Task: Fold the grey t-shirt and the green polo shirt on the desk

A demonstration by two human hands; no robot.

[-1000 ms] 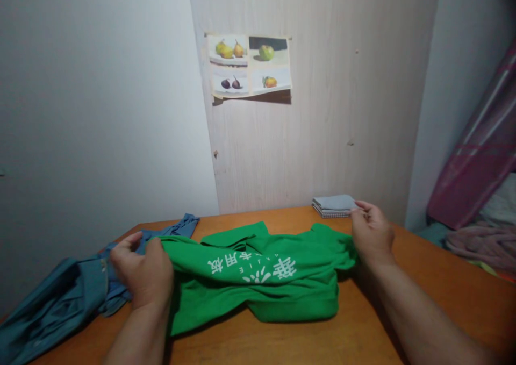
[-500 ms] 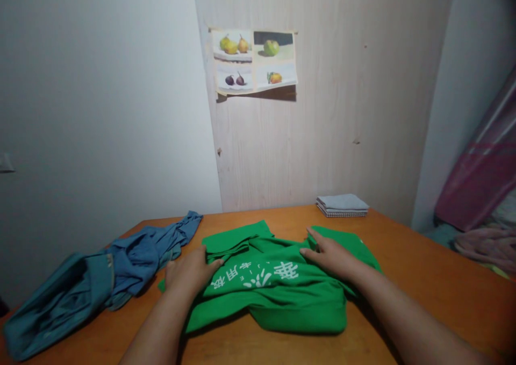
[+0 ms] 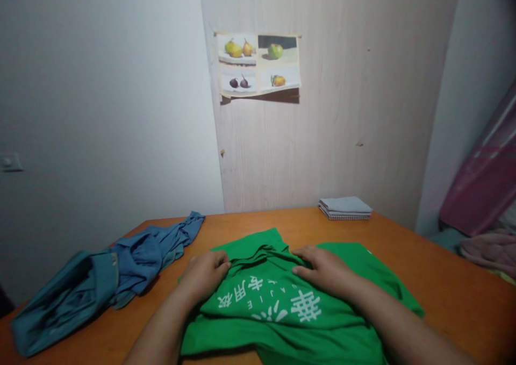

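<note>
A green T-shirt with white lettering lies rumpled across the table in front of me, its printing upside down from my side. My left hand is closed on the shirt's left part, thumb and fingers pinching the cloth beside a bunched fold. On the other side, my right hand rests on the shirt near the neckline. Its fingers are stretched out and the thumb is apart from them. Part of the shirt runs out beyond my right forearm, and its near edge is cut off by the frame.
A crumpled blue-green garment lies along the left side of the orange wooden table. Folded grey cloth sits at the back right edge. Fruit pictures hang on the wall; a pink cover is at far right.
The shirt has come nearer to me and is spread wider, its lettering now lower and further right. My left hand has moved right; my right hand has shifted slightly nearer.
</note>
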